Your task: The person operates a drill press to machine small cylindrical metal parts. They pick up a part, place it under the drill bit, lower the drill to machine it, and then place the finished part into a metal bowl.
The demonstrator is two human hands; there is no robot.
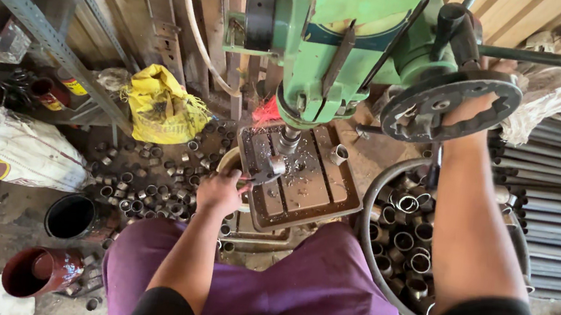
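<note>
While the head camera looks straight down, the left hand sits closed at the near-left corner of the slotted drill table, pinching a small metal ring piece that lies just ahead and to the right of its knuckles, directly under the drill chuck. That piece is far nearer this hand than the other. The right hand is up and well apart to the right, wrapped on the feed wheel of the green drill press; the wheel rim hides its fingers, so the grip is only partly seen. A round tub of short pipe rings stands beneath the right forearm, and more rings litter the floor to the left. How the ring piece's long axis runs cannot be made out, and swarf blurs the contact.
</note>
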